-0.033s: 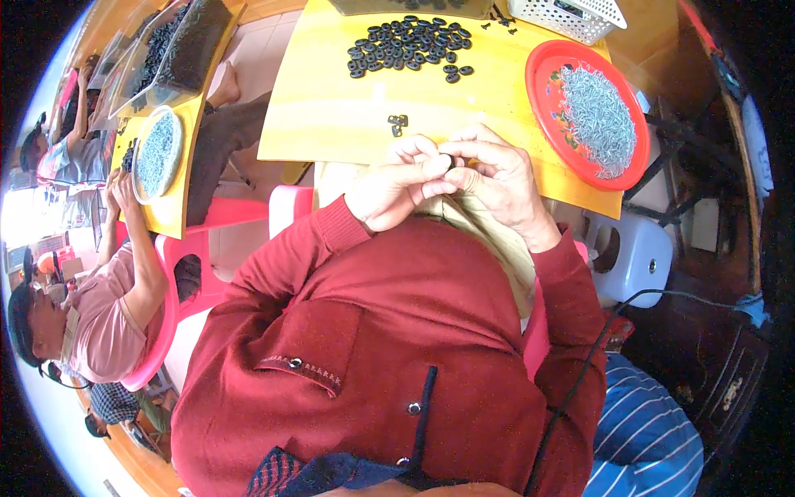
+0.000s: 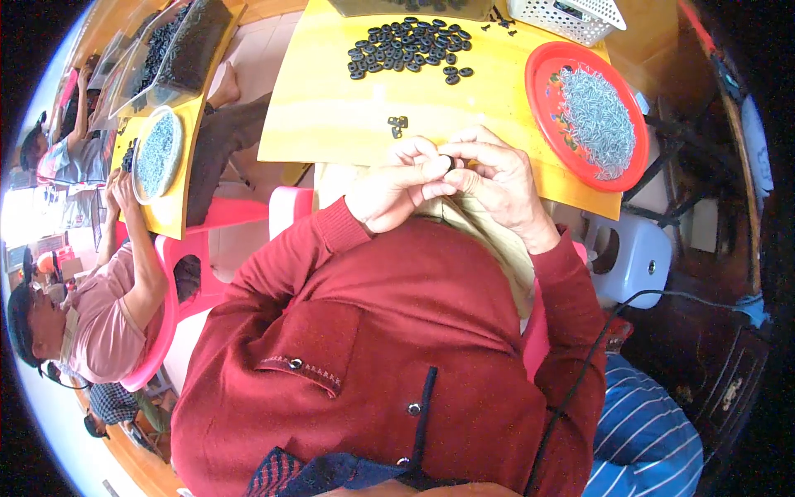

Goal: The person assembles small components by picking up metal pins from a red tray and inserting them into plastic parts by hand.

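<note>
Just beyond the table's near edge, my two hands meet and share one small black part (image 2: 450,163). My left hand (image 2: 403,184) pinches it between thumb and fingers. From the other side, the thumb and fingertips of my right hand (image 2: 499,176) press on it. Fingers cover most of the part, so its full shape is hidden. A few small black pieces (image 2: 397,126) lie on the yellow table (image 2: 319,112) beyond my left hand. Farther back is a spread pile of black oval parts with holes (image 2: 406,45).
At right, a red tray (image 2: 540,83) holds many silvery screws (image 2: 600,120). A white perforated basket (image 2: 571,21) and a clear bin (image 2: 414,7) stand at the back. Left, a co-worker (image 2: 116,290) sits at another table with a bowl of screws (image 2: 157,157). A blue stool (image 2: 642,261) stands right.
</note>
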The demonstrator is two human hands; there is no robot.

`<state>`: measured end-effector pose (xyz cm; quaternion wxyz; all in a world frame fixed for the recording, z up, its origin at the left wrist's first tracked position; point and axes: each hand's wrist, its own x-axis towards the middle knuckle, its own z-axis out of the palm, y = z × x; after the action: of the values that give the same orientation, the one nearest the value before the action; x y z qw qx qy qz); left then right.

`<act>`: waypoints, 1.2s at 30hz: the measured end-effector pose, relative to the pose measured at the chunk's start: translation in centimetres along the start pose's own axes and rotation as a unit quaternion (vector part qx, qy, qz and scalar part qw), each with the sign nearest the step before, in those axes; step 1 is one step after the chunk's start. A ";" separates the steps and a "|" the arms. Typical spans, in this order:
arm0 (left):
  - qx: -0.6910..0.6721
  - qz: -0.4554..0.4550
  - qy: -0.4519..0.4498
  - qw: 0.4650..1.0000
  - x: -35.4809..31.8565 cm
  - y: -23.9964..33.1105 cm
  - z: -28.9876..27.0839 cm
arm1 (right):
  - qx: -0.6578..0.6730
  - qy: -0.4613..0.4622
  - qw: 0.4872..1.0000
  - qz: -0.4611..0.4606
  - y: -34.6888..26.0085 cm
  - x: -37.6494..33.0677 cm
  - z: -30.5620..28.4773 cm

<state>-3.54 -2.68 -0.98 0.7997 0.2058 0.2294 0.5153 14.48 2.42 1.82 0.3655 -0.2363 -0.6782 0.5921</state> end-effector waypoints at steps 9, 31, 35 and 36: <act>0.013 -0.011 0.004 1.000 -0.4 0.1 0.3 | 0.003 -0.027 0.998 0.049 0.2 -0.1 -0.5; 0.035 -0.032 0.046 0.998 -0.2 0.0 1.1 | -0.528 0.389 0.733 -0.180 -5.6 14.0 -19.1; 0.068 -0.036 0.065 0.995 -0.3 0.1 0.6 | -0.510 0.255 0.813 -0.114 -3.0 13.4 -13.3; 0.060 -0.039 0.072 0.995 -0.4 -0.1 0.5 | -0.418 0.194 0.883 -0.088 -2.6 12.1 -10.9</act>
<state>-3.32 -3.18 -0.58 0.7866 0.2070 0.3250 0.4824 15.73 17.92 7.26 0.4081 -0.4165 -0.7962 0.1616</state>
